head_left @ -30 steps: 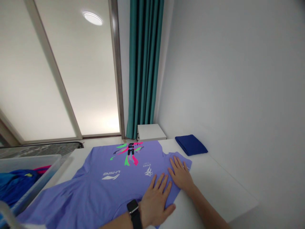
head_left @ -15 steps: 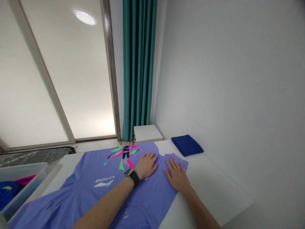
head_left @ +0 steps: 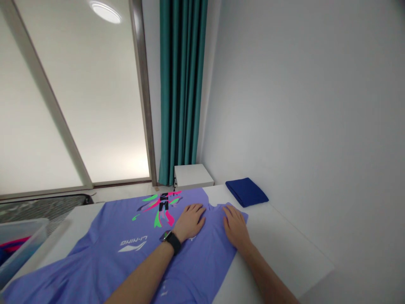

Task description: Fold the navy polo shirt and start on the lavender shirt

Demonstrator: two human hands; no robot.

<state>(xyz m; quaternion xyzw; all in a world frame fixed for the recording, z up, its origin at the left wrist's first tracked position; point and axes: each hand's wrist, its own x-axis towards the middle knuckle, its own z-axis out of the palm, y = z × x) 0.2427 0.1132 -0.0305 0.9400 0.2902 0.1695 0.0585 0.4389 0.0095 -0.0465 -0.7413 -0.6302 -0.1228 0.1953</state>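
Observation:
A purple T-shirt (head_left: 104, 249) with white LI-NING lettering and a pink, green and black print lies spread over the white table. My left hand (head_left: 190, 220), with a dark watch (head_left: 171, 241) on its wrist, rests palm down on the shirt, fingers stretched out. To its right, my right hand (head_left: 236, 227) lies on the shirt close to its right-hand edge, fingers nearer together and slightly bent. Neither hand visibly grips the cloth. Beyond the right hand, a folded dark blue cloth (head_left: 247, 192) lies on the table.
At the left stands a clear plastic bin (head_left: 38, 236) with blue and pink cloth inside. A white cabinet (head_left: 193, 175) sits behind the table (head_left: 278, 249), below a green curtain (head_left: 182, 93). The wall (head_left: 284, 105) runs along the table's right side.
My right hand has drawn its spread fingers closer together and shifted slightly along the shirt. My left hand stays at about the same spot on the shirt. The view has turned slightly right.

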